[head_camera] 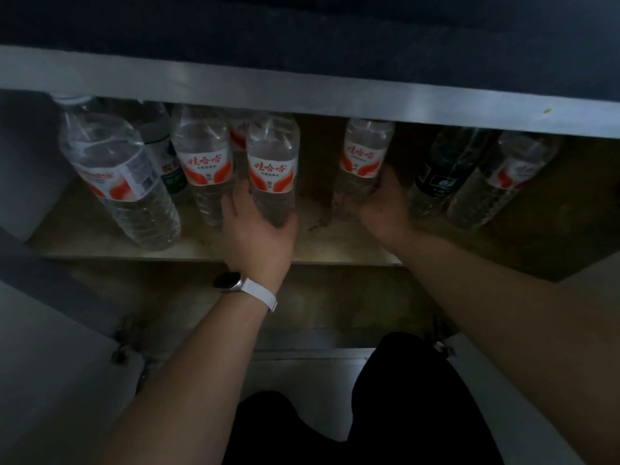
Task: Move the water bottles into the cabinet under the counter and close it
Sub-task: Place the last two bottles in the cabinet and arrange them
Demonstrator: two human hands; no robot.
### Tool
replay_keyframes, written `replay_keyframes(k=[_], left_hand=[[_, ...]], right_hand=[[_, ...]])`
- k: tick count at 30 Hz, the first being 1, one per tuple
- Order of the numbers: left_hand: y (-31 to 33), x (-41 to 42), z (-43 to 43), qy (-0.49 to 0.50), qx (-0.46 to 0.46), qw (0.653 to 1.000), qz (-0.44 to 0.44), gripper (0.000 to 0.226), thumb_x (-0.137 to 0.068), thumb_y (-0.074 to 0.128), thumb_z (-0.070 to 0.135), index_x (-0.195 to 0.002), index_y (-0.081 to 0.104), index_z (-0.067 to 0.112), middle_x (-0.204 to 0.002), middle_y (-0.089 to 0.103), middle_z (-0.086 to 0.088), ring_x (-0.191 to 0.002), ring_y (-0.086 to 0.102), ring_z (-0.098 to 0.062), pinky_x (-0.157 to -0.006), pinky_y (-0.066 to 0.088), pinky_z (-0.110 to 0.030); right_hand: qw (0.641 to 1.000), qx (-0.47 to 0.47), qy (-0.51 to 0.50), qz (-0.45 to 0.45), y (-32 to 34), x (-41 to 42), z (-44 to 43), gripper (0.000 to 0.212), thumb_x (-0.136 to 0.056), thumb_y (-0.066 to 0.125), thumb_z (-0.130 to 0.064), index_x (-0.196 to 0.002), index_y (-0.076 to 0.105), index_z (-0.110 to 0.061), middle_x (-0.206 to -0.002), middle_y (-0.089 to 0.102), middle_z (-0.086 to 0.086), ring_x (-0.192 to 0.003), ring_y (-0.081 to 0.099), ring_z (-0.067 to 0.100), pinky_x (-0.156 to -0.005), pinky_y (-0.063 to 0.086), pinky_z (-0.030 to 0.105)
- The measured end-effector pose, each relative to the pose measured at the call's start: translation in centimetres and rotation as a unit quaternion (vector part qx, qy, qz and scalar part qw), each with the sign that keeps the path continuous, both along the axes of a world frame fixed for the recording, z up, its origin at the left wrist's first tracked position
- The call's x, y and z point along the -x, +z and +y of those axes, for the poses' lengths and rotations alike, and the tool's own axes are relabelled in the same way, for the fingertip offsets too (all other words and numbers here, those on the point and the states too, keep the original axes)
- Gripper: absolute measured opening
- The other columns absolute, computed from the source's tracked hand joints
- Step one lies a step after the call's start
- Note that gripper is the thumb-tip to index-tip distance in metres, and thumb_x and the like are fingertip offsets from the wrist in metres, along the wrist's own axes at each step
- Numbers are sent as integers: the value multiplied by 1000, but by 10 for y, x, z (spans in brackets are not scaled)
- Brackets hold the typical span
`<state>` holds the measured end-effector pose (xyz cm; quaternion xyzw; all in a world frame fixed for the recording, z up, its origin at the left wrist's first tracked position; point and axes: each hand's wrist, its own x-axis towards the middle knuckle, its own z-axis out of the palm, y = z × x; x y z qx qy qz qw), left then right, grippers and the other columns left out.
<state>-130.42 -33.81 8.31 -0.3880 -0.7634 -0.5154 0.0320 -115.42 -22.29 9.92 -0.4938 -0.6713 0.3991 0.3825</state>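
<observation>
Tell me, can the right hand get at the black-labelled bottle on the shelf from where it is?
Probably yes. The right hand rests against a red-labelled bottle, and the black-labelled bottle stands just to its right at the shelf's open front, with nothing between them.

clear glossy plastic bottles (272, 169) with slick paper-like labels; brushed matt metal table edge (302, 92); scuffed, dull shelf (335, 243); smooth white watch strap (256, 292), glossy dark face.
</observation>
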Motion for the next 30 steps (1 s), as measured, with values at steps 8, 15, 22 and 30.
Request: replay_keyframes(k=[8, 15, 22, 30], left_hand=[[11, -28, 33, -87, 57, 995, -8, 74, -80, 78, 38, -143, 44, 22, -141, 49, -8, -121, 57, -30, -89, 49, -39], [12, -47, 70, -104, 68, 992, -16, 73, -84, 75, 41, -145, 41, 19, -146, 46, -8, -130, 49, -26, -89, 34, -26], [11, -62, 83, -100, 31, 992, -77, 73, -83, 77, 36, -142, 42, 13, -141, 47, -13, -124, 52, -30, -88, 39, -29], [8, -63, 84, -90, 22, 992, -81, 73, -82, 79, 36, -142, 44, 13, -139, 50, -11, -126, 48, -26, -89, 36, -28]], right_hand=[[1000, -3, 5, 12, -1, -31, 14, 77, -71, 86, -23, -135, 44, -25, -130, 59, -7, -114, 55, 3, -87, 46, 18], [998, 20, 64, -18, 8, -47, 22, 80, -76, 82, -17, -141, 36, -25, -132, 52, -13, -113, 46, -5, -88, 38, 10], [996, 14, 83, -20, 12, -49, 17, 57, -76, 80, -6, -107, 49, -42, -113, 56, -25, -93, 50, -25, -78, 41, 1], [996, -14, -74, -50, -11, -25, 15, 75, -69, 83, -33, -133, 47, -19, -131, 60, 0, -121, 57, 18, -91, 46, 27]])
